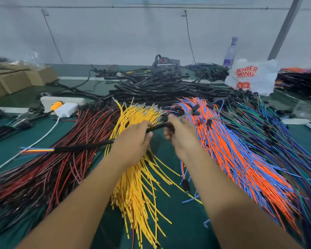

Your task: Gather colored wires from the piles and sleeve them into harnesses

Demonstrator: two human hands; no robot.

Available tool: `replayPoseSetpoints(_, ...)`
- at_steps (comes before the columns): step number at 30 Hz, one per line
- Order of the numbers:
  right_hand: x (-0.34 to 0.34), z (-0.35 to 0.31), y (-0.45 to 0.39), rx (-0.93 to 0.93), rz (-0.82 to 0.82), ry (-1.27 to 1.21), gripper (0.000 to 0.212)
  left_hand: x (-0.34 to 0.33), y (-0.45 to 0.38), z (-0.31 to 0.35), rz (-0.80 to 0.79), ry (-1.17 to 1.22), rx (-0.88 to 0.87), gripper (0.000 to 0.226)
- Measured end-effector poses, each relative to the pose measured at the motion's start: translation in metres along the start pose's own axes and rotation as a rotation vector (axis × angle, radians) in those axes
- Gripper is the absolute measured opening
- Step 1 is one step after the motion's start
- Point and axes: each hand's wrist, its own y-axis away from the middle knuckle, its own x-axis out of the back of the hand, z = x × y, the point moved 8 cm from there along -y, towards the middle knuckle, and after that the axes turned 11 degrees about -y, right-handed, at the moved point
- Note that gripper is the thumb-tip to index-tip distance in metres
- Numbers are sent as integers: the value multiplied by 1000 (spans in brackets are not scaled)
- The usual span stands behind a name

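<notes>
In the head view, both hands are gripping the black sleeve [83, 147] above the yellow wires [133, 186]: the left hand [133, 141] is curling around it, the right hand [180, 133] is pinching its end. The multicoloured wire tips [37, 150] are sticking out far to the left. I think the left hand should be holding steady while the right is feeding evenly.

This is a wire-harness assembly workshop, shown by a long workbench covered in a dark green mat [180, 221] on which bulk piles of cut wire are sorted by colour. A fan of yellow wires with metal terminals [136, 177] lies at the middle; left of it is a heap of red and black wires [48, 169], right of it a spread of orange and blue wires [241, 150] and, further right, green and purple wires [284, 141]. Behind the yellow fan lies a stack of black sleeving tubes [162, 88], with brown cardboard boxes [16, 78] to its far left against a plain white partition wall [115, 36].
</notes>
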Motion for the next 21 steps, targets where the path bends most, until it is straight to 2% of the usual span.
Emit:
replayPoseSetpoints(4, -20, -33, 0, -33, -24, -373, 23, 36, 1, -50, -48, -157, 54, 29)
replayPoseSetpoints(7, -55, -30, 14, -144, -165, -500, 25, 81, 1, -78, 72, -84, 152, 31)
replayPoseSetpoints(10, -92, -6, 35, -256, -295, -321, 29, 124, 1, -112, 159, -20, 309, 32)
replayPoseSetpoints(13, -120, 22, 55, -269, -415, -57, 23, 172, 10, -156, 246, -178, 445, 34)
replayPoseSetpoints(16, -125, 42, 62, -269, -455, 103, 18, 215, 33, -205, 297, -357, 567, 35)
replayPoseSetpoints(19, -105, 49, 56, -264, -418, 160, 21, 223, 59, -253, 220, -479, 655, 30)
replayPoseSetpoints(21, -87, 50, 48, -246, -357, 222, 21, 201, 81, -290, 35, -538, 747, 28)
